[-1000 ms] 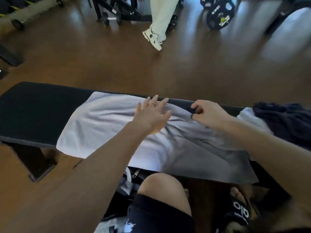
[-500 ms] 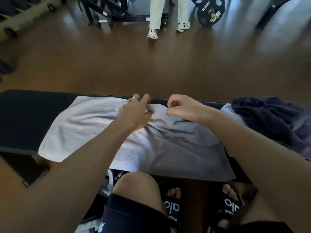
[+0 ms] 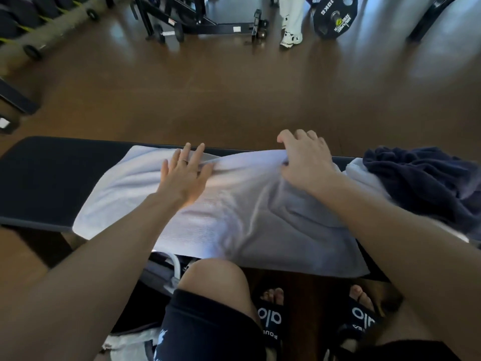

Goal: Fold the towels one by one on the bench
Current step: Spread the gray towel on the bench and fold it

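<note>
A white towel (image 3: 234, 204) lies spread along the black bench (image 3: 52, 178), its near edge hanging over the front. My left hand (image 3: 186, 175) lies flat on the towel's far left part, fingers straight and spread. My right hand (image 3: 304, 160) rests on the towel's far edge to the right, fingers loosely spread past the edge and thumb against a bunched fold. A crumpled dark navy towel (image 3: 421, 183) sits on the bench's right end, over another white cloth (image 3: 356, 170).
Brown gym floor (image 3: 234, 100) stretches beyond the bench. At the back are a black rack on wheels (image 3: 203, 24), a small dumbbell (image 3: 168, 35), a weight plate (image 3: 335, 19) and a standing person's leg (image 3: 291, 27). My knee (image 3: 213, 277) and sandalled feet are below the bench.
Both hands have let go of the pinched far edge and moved apart. The left hand now lies flat on the towel, and the right has slid to the right.
</note>
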{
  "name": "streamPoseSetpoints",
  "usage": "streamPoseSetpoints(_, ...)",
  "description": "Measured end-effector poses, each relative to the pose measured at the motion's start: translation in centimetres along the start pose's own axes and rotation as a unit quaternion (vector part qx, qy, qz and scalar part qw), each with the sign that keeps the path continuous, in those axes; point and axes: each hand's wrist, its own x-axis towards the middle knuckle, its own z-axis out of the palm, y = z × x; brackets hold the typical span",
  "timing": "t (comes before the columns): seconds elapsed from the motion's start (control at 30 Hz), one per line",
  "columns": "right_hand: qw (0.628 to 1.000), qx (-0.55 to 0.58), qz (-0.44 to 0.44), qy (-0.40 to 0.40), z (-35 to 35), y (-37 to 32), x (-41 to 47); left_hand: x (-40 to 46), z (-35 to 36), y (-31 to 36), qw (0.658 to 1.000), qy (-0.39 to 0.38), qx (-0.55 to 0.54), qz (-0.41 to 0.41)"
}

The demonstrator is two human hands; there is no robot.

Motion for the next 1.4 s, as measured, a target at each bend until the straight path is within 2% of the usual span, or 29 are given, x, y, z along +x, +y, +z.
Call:
streamPoseSetpoints(0.1, 0.995, -0.085, -0.055, -0.005, 1.7, -1.9, -0.6, 0.1, -0.2, -2.7, 0.998, -0.025, 0.03, -0.041)
streamPoseSetpoints(0.3, 0.988, -0.005, -0.141, -0.064, 5.2, -7.7, -0.5, 1.0, -0.4, -6.4, 0.995, -0.051, 0.054, -0.06)
streamPoseSetpoints(0.43, 0.985, -0.022, -0.146, -0.086, 7.2, -10.5, 0.5, 1.8, -0.8, -9.3, 0.995, -0.037, 0.061, -0.067)
streamPoseSetpoints(0.57, 0.984, 0.018, -0.158, -0.076, 8.0, -11.6, 0.8, 2.9, -1.7, -13.8, 0.992, -0.026, 0.075, -0.094)
streamPoseSetpoints(0.8, 0.99, 0.0, -0.095, -0.101, 5.7, -5.7, 1.2, 4.1, -2.6, -16.7, 0.989, -0.037, 0.084, -0.116)
streamPoseSetpoints(0.9, 0.985, -0.029, -0.08, -0.15, 4.5, -2.6, 0.4, 3.8, -2.8, -13.2, 0.992, -0.015, 0.066, -0.107)
streamPoseSetpoints(0.97, 0.983, -0.024, -0.081, -0.16, 4.2, -1.9, -0.6, 3.0, -2.5, -8.5, 0.998, 0.01, 0.049, -0.031)
streamPoseSetpoints(1.03, 0.991, 0.018, -0.069, -0.113, 4.1, -1.6, -1.3, 1.7, -1.8, -2.8, 0.998, 0.013, 0.011, 0.057)
streamPoseSetpoints(1.1, 0.997, 0.04, -0.005, -0.059, 3.6, -1.0, -1.1, 0.0, -1.0, 2.5, 0.991, -0.006, 0.004, 0.132)
streamPoseSetpoints(1.2, 0.991, 0.04, 0.111, -0.067, 2.6, 0.6, 0.1, -2.3, -0.1, 8.2, 0.98, -0.036, 0.027, 0.195)
streamPoseSetpoints(1.4, 0.962, 0.214, 0.158, -0.057, 1.8, 0.3, 1.3, -5.5, 0.9, 13.1, 0.956, -0.123, 0.075, 0.254)
